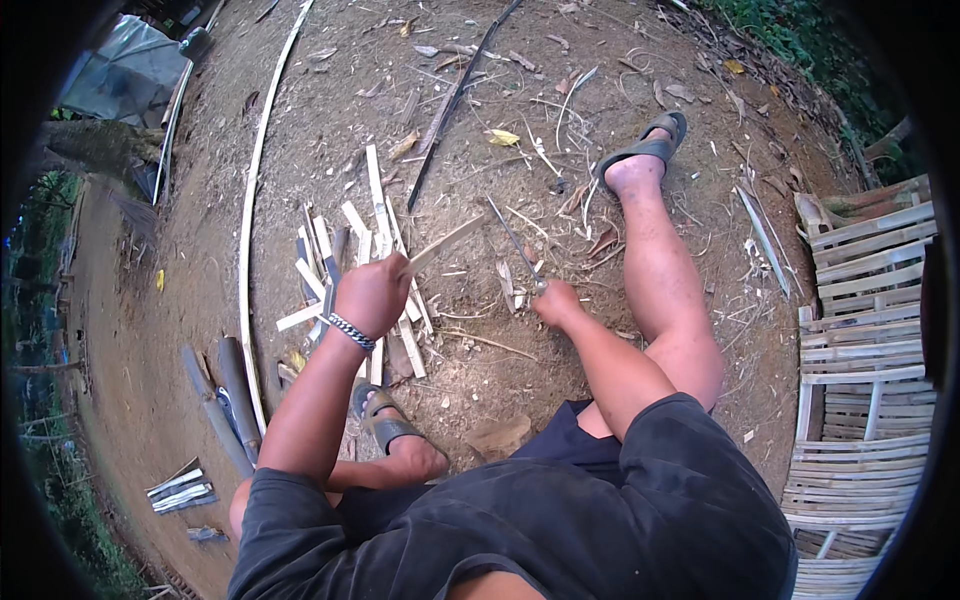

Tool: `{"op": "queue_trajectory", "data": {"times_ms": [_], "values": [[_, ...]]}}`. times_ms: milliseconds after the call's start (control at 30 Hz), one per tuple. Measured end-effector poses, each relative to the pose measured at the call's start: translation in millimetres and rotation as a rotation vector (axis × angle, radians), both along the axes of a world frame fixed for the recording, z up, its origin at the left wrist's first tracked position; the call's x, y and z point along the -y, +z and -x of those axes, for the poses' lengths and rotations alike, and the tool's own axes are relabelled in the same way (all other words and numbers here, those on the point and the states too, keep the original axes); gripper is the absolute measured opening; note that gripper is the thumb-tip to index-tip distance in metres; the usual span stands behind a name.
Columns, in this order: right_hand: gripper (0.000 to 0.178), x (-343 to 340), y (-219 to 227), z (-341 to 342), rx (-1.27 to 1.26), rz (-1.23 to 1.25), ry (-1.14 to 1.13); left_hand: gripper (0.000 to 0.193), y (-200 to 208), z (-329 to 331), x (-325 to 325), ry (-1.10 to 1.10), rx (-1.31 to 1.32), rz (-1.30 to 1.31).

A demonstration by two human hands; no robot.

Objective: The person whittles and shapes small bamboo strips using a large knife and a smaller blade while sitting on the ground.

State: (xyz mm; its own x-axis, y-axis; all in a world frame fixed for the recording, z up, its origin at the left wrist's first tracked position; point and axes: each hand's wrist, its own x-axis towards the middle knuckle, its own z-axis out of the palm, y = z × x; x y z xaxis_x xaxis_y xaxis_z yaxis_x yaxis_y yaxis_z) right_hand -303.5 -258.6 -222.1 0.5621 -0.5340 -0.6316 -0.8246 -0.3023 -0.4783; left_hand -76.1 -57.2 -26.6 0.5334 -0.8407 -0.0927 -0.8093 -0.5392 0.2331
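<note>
My left hand (372, 296), with a chain bracelet at the wrist, is closed round one end of a flat pale bamboo strip (450, 243). The strip's other end points up and to the right. My right hand (560, 304) grips the handle of a knife; its long thin blade (512, 234) slants up and left, the tip near the strip's free end. Whether blade and strip touch I cannot tell. Beneath and around my left hand, several cut bamboo strips (409, 347) lie crisscrossed on the dirt, partly hidden by that hand and forearm.
Long pale bamboo strip (252, 190) lies at the left, a dark strip (455, 100) ahead. My sandalled feet rest on either side. Split bamboo lengths (236, 388) lie left of my left arm. A slatted bamboo bench (865, 345) stands at the right. Shavings and dry leaves litter the ground.
</note>
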Motion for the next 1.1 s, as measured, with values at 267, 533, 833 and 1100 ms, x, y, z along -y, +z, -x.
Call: {"op": "queue_trajectory", "data": {"times_ms": [267,533,833,1100], "values": [[0.048,-56.2,102.7,-59.8,0.204,-0.042,0.096,0.011,-1.0,21.2,-7.1,-0.11,0.022,0.045],[0.046,-18.5,42.3,-55.7,-0.033,-0.176,-0.002,0.011,-14.7,11.6,-11.5,-0.09,-0.117,0.078],[0.039,-1.3,-23.3,-29.2,0.021,0.012,-0.076,0.013,-12.2,-7.2,-4.2,-0.079,-0.158,0.113],[0.031,-2.0,-33.4,-18.7,0.058,0.01,-0.11,0.013,-11.4,-9.8,-0.8,-0.123,-0.12,0.089]]}}
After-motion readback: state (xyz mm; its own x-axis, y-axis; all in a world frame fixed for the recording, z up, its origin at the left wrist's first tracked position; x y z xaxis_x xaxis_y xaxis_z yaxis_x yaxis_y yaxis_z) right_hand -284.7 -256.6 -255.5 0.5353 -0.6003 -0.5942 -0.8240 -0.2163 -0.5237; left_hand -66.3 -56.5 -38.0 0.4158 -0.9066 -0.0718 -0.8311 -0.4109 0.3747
